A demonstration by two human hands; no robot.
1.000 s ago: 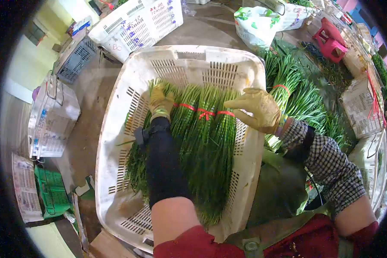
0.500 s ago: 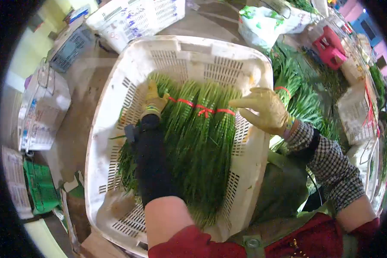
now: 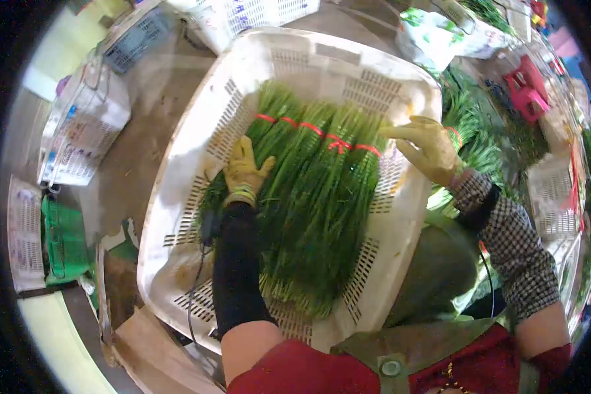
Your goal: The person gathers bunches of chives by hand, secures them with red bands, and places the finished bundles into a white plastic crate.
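Around everything, a brownish floor [image 3: 154, 115], with containers along both sides. In the middle, a big white crate [image 3: 400, 246], turned slightly askew, with slotted walls, scuffed and stained. Inside, lying side by side, long green bundles [image 3: 315, 197], paler toward the far wall, darker toward the near end, with some pale tips showing there too. Outside, just beyond the right wall, more leafy greens [image 3: 478, 164] in a heap. Well apart on the left, a whitish crate [image 3: 88, 134] and, below, a green basket [image 3: 65, 246]. Over the left forearm, a black sleeve [image 3: 238, 269]; over the right, a checked sleeve [image 3: 515, 246]. At upper right, a white plastic bag [image 3: 427, 39] with green print, then a pink stool [image 3: 533, 73]. Both hands in yellowish gloves: left hand [image 3: 245, 172] laid at the outer left bundles, fingers spread wide, gripping nothing visible; right hand [image 3: 427, 146] above the crate's right rim, fingers pointing toward the rightmost bundle, only narrowly parted. Cannot tell whether touching any stems there. Smallest, across the upper part of the bundles, red ties [image 3: 310, 129] in a row, with a bow [image 3: 338, 142] right of centre.
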